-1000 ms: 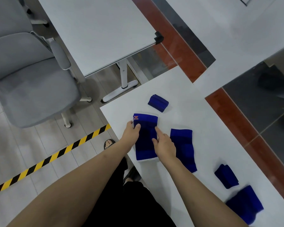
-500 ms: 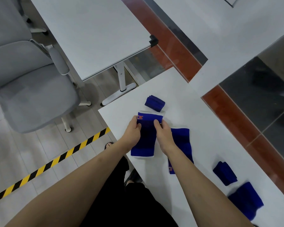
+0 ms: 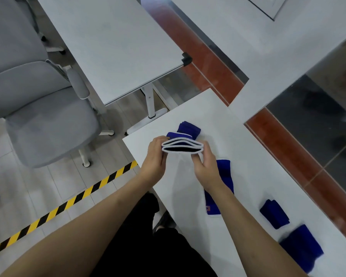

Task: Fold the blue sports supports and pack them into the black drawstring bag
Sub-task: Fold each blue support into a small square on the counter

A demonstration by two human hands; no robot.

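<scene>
Above the white table, my left hand and my right hand each pinch one end of a blue sports support, lifted and doubled over so its white-trimmed edges face me. A folded blue support lies just beyond it. Another flat blue support lies on the table under my right forearm. Two more blue supports sit at the right: a small folded support and a larger support. No black drawstring bag is in view.
A grey office chair stands at the left on the tiled floor. A second white table is behind it. Yellow-black tape crosses the floor. The table's left edge runs close to my legs.
Both hands have lifted the flat support off the table and folded it over, so it now hangs between them with the white edges towards me.
</scene>
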